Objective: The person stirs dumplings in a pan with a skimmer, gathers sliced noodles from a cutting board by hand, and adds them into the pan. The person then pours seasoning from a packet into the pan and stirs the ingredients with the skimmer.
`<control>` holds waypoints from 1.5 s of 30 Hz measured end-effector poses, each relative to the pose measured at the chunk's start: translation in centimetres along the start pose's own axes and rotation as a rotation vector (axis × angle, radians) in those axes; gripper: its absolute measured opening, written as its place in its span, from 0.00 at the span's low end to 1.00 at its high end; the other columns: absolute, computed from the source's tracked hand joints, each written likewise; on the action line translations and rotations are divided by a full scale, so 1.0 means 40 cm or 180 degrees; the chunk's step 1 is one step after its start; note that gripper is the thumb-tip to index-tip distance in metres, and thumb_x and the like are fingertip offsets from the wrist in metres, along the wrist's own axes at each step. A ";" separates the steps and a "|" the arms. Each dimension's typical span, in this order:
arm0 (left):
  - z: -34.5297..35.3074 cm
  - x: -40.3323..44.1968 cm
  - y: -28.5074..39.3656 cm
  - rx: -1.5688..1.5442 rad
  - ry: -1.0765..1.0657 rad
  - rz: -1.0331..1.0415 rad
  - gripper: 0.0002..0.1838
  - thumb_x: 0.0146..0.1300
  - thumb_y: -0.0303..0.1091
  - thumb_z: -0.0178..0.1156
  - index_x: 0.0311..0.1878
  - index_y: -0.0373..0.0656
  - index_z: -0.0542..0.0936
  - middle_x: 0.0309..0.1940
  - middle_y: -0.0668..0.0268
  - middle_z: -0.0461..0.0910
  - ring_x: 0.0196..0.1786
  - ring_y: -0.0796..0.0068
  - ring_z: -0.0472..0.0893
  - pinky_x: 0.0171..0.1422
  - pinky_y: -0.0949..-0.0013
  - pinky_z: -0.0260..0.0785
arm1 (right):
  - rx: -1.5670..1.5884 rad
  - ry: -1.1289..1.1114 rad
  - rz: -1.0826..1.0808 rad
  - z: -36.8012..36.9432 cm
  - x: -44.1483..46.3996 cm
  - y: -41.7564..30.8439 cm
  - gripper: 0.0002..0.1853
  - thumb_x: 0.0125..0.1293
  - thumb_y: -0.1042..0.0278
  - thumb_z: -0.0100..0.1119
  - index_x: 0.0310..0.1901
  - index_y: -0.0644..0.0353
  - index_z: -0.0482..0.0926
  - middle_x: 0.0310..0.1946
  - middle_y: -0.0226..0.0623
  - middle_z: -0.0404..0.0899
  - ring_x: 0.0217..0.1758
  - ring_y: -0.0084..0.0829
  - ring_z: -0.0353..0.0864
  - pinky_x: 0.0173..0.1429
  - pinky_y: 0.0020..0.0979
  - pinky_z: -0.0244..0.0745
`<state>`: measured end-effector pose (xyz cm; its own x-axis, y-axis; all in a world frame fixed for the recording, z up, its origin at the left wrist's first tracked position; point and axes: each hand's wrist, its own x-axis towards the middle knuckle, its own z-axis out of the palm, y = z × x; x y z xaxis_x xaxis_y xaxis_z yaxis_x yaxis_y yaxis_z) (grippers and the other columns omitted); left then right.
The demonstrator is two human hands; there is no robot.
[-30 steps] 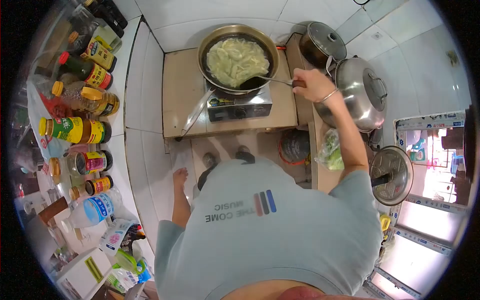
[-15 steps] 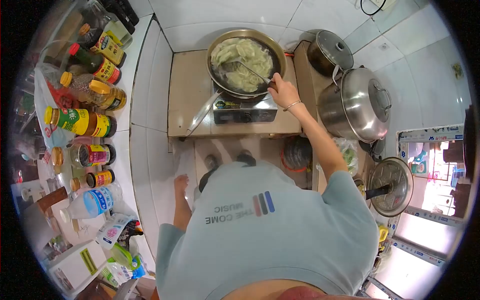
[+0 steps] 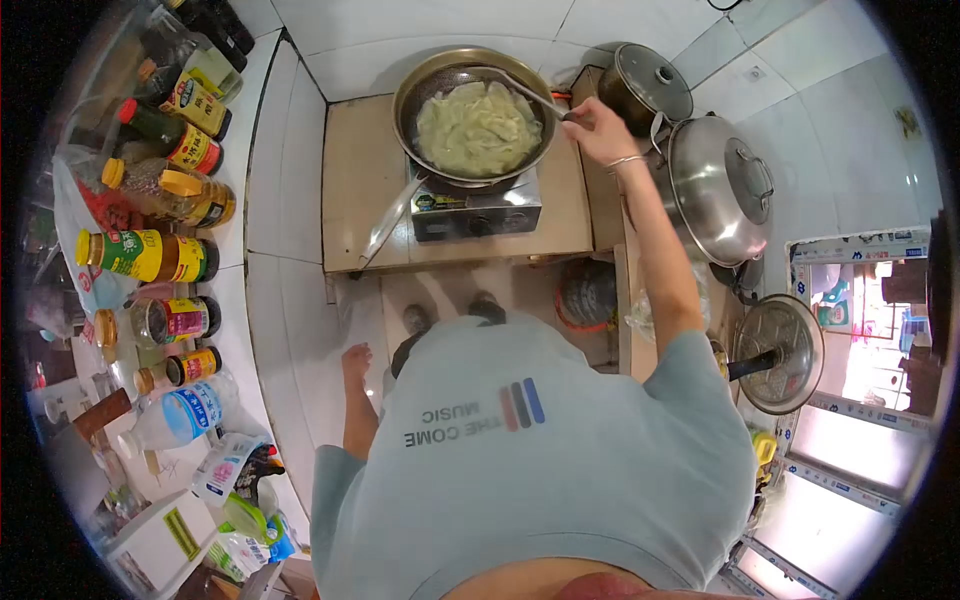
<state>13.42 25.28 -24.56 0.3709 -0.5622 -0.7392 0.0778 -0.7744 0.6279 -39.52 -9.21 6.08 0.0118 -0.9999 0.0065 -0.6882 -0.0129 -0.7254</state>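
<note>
Ladle (image 3: 537, 95) shifted, since half a second ago, from the middle of the food (image 3: 478, 130) to the far wall of the pan (image 3: 408, 100).

Detail, as seen from within the room: pale, folded food lies heaped in the pan, which sits on a tabletop stove (image 3: 475, 218), its long handle slanting toward the person. The right hand (image 3: 597, 130) has thumb and fingers closed on the end of the ladle's handle, just beyond the pan's right rim. The left hand (image 3: 356, 362) hangs low, fingers loosely curled, with nothing seen in it. Right of the stove stand a dark pot (image 3: 632, 95) and a larger steel pot (image 3: 695, 170), both lidded; bottles (image 3: 140, 255) line the left counter (image 3: 252, 190).
</note>
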 end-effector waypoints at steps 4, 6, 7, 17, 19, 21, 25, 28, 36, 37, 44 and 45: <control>0.006 0.019 0.001 0.0030 -0.0125 -0.0018 0.11 0.60 0.36 0.61 0.41 0.39 0.82 0.28 0.70 0.80 0.27 0.81 0.75 0.27 0.78 0.62 | -0.0933 -0.0298 -0.0179 -0.182 -0.048 -0.148 0.17 0.52 0.62 0.66 0.40 0.62 0.76 0.34 0.45 0.82 0.40 0.43 0.81 0.46 0.38 0.74; 0.009 0.029 0.000 0.0046 -0.0145 -0.0010 0.11 0.61 0.38 0.61 0.41 0.40 0.82 0.27 0.71 0.79 0.27 0.82 0.75 0.26 0.79 0.61 | -0.1228 -0.0335 -0.0305 -0.236 -0.058 -0.169 0.16 0.51 0.63 0.66 0.39 0.62 0.76 0.34 0.45 0.81 0.40 0.45 0.81 0.45 0.37 0.74; 0.010 0.039 -0.005 0.0070 -0.0242 0.0105 0.12 0.61 0.38 0.60 0.41 0.40 0.82 0.27 0.71 0.79 0.27 0.82 0.74 0.26 0.79 0.61 | -0.1338 -0.0491 -0.0490 -0.257 -0.061 -0.170 0.16 0.50 0.63 0.66 0.38 0.62 0.76 0.34 0.46 0.81 0.39 0.46 0.80 0.44 0.38 0.74; 0.048 0.019 0.021 0.0207 -0.0148 0.0060 0.13 0.62 0.37 0.58 0.44 0.37 0.81 0.30 0.69 0.79 0.30 0.80 0.75 0.34 0.76 0.65 | -0.1583 -0.1109 -0.1038 -0.234 -0.133 -0.151 0.13 0.51 0.68 0.65 0.37 0.64 0.75 0.28 0.46 0.80 0.34 0.46 0.81 0.40 0.36 0.74; 0.039 0.027 -0.001 0.0164 -0.0172 0.0055 0.13 0.62 0.36 0.58 0.44 0.38 0.81 0.30 0.68 0.80 0.31 0.79 0.76 0.34 0.75 0.66 | -0.1105 -0.1238 -0.0938 -0.187 -0.151 -0.125 0.12 0.54 0.69 0.62 0.37 0.64 0.73 0.29 0.50 0.79 0.35 0.49 0.80 0.40 0.37 0.73; 0.041 0.024 -0.018 0.0118 -0.0206 0.0060 0.12 0.61 0.35 0.58 0.44 0.38 0.81 0.31 0.67 0.80 0.32 0.78 0.76 0.34 0.74 0.66 | -0.1225 -0.1086 -0.0755 -0.135 -0.170 -0.100 0.12 0.56 0.71 0.60 0.40 0.64 0.70 0.31 0.52 0.79 0.37 0.53 0.78 0.41 0.40 0.73; 0.045 -0.023 -0.014 0.0203 0.0012 -0.0009 0.12 0.62 0.34 0.57 0.44 0.39 0.81 0.32 0.65 0.81 0.32 0.76 0.78 0.35 0.74 0.68 | -0.0867 -0.0881 -0.0934 -0.030 -0.170 -0.020 0.13 0.58 0.72 0.59 0.42 0.63 0.68 0.33 0.53 0.79 0.40 0.56 0.77 0.42 0.44 0.72; 0.043 -0.023 -0.034 0.0117 0.0011 0.0037 0.12 0.62 0.34 0.58 0.44 0.38 0.81 0.32 0.64 0.81 0.32 0.76 0.78 0.35 0.74 0.69 | -0.0846 -0.0654 -0.0599 0.041 -0.153 0.008 0.13 0.59 0.70 0.59 0.43 0.61 0.67 0.34 0.51 0.80 0.42 0.56 0.77 0.42 0.47 0.72; 0.062 -0.087 -0.029 -0.0067 0.0153 0.0164 0.12 0.63 0.36 0.58 0.43 0.38 0.81 0.31 0.65 0.81 0.32 0.77 0.78 0.34 0.75 0.68 | -0.0674 -0.0264 -0.0599 0.159 -0.074 0.007 0.13 0.60 0.69 0.57 0.44 0.59 0.67 0.35 0.51 0.80 0.41 0.55 0.79 0.43 0.49 0.72; 0.065 -0.093 -0.032 -0.0004 0.0224 0.0102 0.12 0.63 0.35 0.58 0.44 0.38 0.81 0.32 0.65 0.81 0.32 0.77 0.78 0.34 0.75 0.68 | -0.0628 -0.0125 -0.0649 0.166 -0.061 0.008 0.12 0.60 0.68 0.57 0.43 0.60 0.68 0.35 0.50 0.81 0.41 0.54 0.79 0.44 0.48 0.72; 0.054 -0.117 -0.097 -0.0142 0.0220 0.0000 0.11 0.63 0.34 0.57 0.43 0.38 0.81 0.30 0.66 0.81 0.30 0.77 0.78 0.30 0.76 0.66 | 0.0193 0.0004 -0.0167 0.155 0.053 0.076 0.15 0.61 0.64 0.59 0.45 0.64 0.73 0.36 0.47 0.82 0.41 0.46 0.82 0.47 0.38 0.74; 0.052 -0.113 -0.103 -0.0140 0.0206 -0.0014 0.11 0.63 0.34 0.57 0.43 0.38 0.81 0.30 0.66 0.81 0.30 0.77 0.78 0.30 0.76 0.66 | 0.0356 -0.0122 -0.0086 0.145 0.066 0.096 0.16 0.61 0.63 0.59 0.46 0.65 0.73 0.36 0.46 0.82 0.41 0.44 0.82 0.46 0.36 0.74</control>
<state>9.50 30.40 -24.31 0.4294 -0.5377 -0.7256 0.1196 -0.7625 0.6359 -37.94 -11.87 -0.66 0.0585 -0.9983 0.0024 -0.6020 -0.0372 -0.7977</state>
